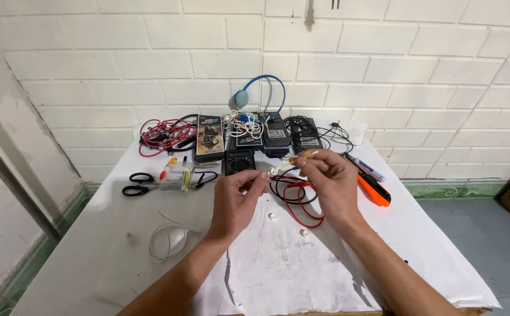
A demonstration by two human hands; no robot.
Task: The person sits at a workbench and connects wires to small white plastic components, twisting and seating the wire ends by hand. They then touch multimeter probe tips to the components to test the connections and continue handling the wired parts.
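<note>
My left hand (238,202) hovers over the white-covered table (91,257), fingers pinched on a small white earbud piece (265,175) with a thin wire. My right hand (328,184) is raised beside it and pinches a thin yellowish stick-like tool (302,156) that points left toward the left fingertips. Under both hands lie red and black probe leads (302,202). A black multimeter (238,161) sits just behind them. Two small white round pieces (274,216) rest on the cloth between my forearms.
Black scissors (138,183), a coil of white wire (167,240) and a red cable bundle (164,134) lie left. Dark boxes (209,137), tangled cables and blue headphones (261,93) line the white brick wall. An orange cutter (375,190) and a marker (367,168) lie right.
</note>
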